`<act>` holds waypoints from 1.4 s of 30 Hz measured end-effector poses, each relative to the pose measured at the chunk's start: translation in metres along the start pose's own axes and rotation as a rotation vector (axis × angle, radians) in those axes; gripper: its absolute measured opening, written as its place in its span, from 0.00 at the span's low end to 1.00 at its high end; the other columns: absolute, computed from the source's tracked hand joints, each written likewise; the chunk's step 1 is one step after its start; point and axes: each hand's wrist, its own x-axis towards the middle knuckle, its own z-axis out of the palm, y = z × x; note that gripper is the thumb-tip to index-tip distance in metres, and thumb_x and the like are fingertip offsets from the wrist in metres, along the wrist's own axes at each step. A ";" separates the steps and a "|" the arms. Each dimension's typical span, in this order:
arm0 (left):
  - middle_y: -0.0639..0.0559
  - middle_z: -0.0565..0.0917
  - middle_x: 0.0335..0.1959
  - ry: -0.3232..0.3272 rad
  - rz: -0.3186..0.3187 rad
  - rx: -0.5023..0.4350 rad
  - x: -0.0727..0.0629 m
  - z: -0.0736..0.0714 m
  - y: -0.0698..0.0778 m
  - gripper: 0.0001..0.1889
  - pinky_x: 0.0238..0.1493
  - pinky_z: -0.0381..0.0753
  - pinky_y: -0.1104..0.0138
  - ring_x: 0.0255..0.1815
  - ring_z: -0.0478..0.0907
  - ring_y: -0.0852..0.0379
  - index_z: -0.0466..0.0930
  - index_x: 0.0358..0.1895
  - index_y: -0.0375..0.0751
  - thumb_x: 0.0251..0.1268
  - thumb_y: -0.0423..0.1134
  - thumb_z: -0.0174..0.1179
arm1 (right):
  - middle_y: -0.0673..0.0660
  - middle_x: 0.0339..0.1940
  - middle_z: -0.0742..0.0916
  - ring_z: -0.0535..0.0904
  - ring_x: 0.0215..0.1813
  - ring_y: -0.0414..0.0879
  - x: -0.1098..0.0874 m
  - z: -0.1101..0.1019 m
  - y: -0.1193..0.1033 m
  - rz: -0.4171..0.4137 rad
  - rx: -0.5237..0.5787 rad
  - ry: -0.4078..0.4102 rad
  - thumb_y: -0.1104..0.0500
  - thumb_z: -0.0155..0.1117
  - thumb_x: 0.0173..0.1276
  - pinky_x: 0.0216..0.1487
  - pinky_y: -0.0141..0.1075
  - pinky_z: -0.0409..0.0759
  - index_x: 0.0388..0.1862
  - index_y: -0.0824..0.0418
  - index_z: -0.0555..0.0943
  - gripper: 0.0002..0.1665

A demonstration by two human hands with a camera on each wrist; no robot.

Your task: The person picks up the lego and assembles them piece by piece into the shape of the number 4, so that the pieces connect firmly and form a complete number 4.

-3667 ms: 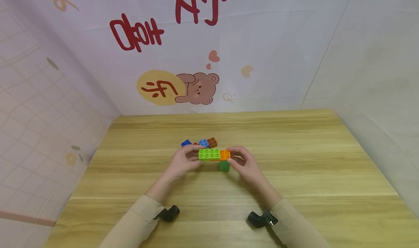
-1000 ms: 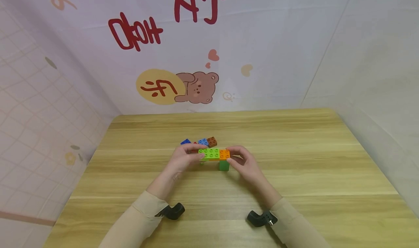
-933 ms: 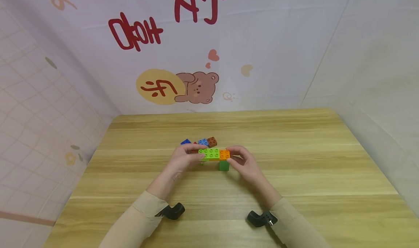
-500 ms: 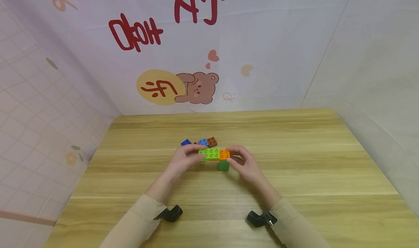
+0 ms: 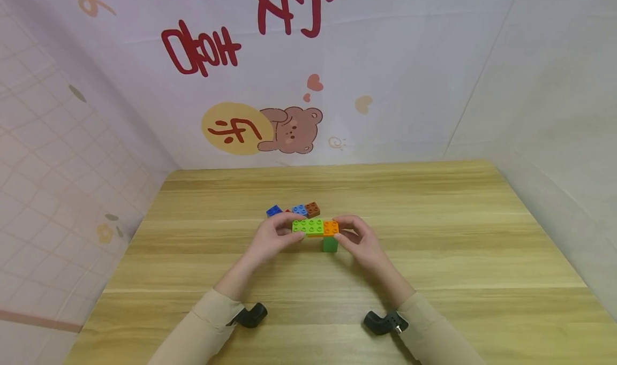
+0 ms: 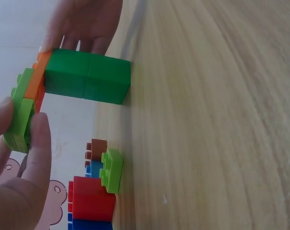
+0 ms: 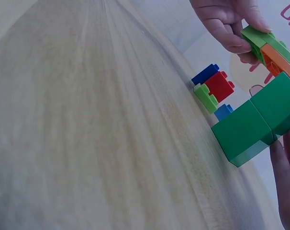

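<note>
A bridge-like build of toy bricks stands mid-table, with two dark green blocks stacked upright as its post. Across the top runs an orange brick, and a long lime brick sits on it, reaching out to the left. A second lime brick hangs under that free end, seen in the left wrist view. My left hand pinches the lime end between thumb and fingers. With thumb and forefinger, my right hand pinches the orange end above the post; its other fingers are behind the green blocks in the left wrist view.
Behind the build lie loose bricks: a dark blue one, a light blue one, a brown one, a red one and a small lime one. A patterned cloth wall rises behind the wooden table.
My left thumb has moved from the lime brick's top down to its front side and a little right. The right hand keeps its hold, and the build stays in place.
</note>
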 end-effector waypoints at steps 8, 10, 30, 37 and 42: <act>0.41 0.84 0.44 0.033 -0.083 -0.132 0.003 0.002 0.001 0.18 0.44 0.85 0.61 0.38 0.84 0.53 0.83 0.54 0.33 0.59 0.26 0.68 | 0.64 0.57 0.79 0.78 0.58 0.53 -0.001 0.001 0.000 -0.002 -0.003 -0.002 0.68 0.64 0.69 0.59 0.36 0.78 0.58 0.70 0.76 0.20; 0.40 0.85 0.44 0.033 -0.090 -0.157 0.003 0.003 0.001 0.18 0.45 0.85 0.58 0.37 0.84 0.53 0.83 0.54 0.31 0.59 0.25 0.67 | 0.64 0.57 0.79 0.78 0.58 0.53 -0.001 0.001 0.000 -0.003 0.001 -0.002 0.68 0.64 0.69 0.59 0.36 0.78 0.58 0.69 0.76 0.19; 0.40 0.85 0.40 0.079 -0.093 -0.204 0.003 0.006 0.001 0.18 0.49 0.83 0.48 0.39 0.84 0.38 0.84 0.52 0.29 0.56 0.22 0.68 | 0.65 0.57 0.79 0.78 0.57 0.53 -0.001 0.001 -0.002 -0.012 0.010 -0.003 0.69 0.65 0.69 0.58 0.35 0.78 0.58 0.71 0.76 0.19; 0.40 0.85 0.42 0.033 -0.035 -0.186 0.002 0.002 -0.003 0.19 0.47 0.85 0.53 0.39 0.84 0.40 0.82 0.54 0.29 0.58 0.25 0.68 | 0.66 0.57 0.79 0.78 0.57 0.53 -0.001 0.001 -0.002 -0.008 0.016 -0.007 0.69 0.65 0.69 0.58 0.36 0.78 0.58 0.71 0.76 0.19; 0.40 0.83 0.47 -0.013 0.014 -0.109 0.001 -0.004 -0.006 0.23 0.44 0.84 0.65 0.41 0.82 0.50 0.79 0.60 0.31 0.60 0.30 0.69 | 0.66 0.57 0.78 0.78 0.58 0.55 -0.001 0.001 -0.001 -0.008 -0.003 -0.007 0.68 0.65 0.69 0.58 0.36 0.78 0.58 0.71 0.76 0.20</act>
